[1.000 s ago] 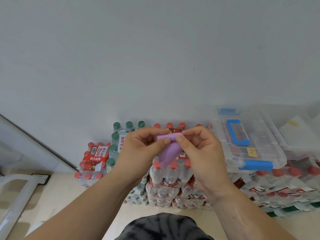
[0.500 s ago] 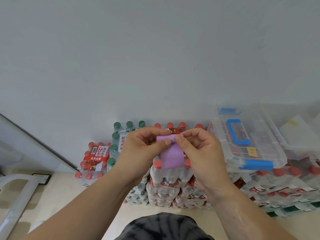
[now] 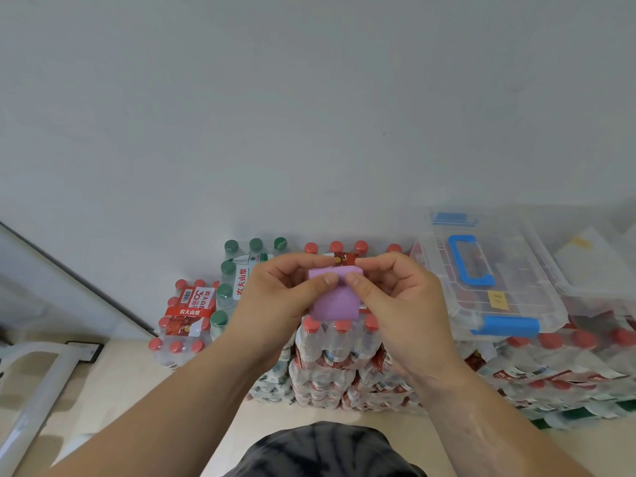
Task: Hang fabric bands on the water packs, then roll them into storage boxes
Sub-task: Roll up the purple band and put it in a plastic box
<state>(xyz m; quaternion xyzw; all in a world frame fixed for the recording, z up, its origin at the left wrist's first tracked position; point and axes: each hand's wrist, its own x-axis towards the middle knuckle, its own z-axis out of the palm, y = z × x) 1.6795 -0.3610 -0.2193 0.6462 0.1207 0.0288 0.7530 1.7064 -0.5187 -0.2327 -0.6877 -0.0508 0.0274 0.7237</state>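
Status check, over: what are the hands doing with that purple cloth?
Left hand and right hand both pinch purple fabric band at its top edge. Band held up, red-capped water packs behind it. Nothing blocking.

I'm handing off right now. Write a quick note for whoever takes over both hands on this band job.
The left hand pinches the top edge of the purple fabric band.
The right hand pinches the same edge, right beside it.
The band hangs in the air in front of the red-capped water pack stack, not visibly draped on it.
The clear storage box, lid shut, sits on packs to the right.
Done: band in hand.
Left: hang it on a pack, roll it, open the box, store it.
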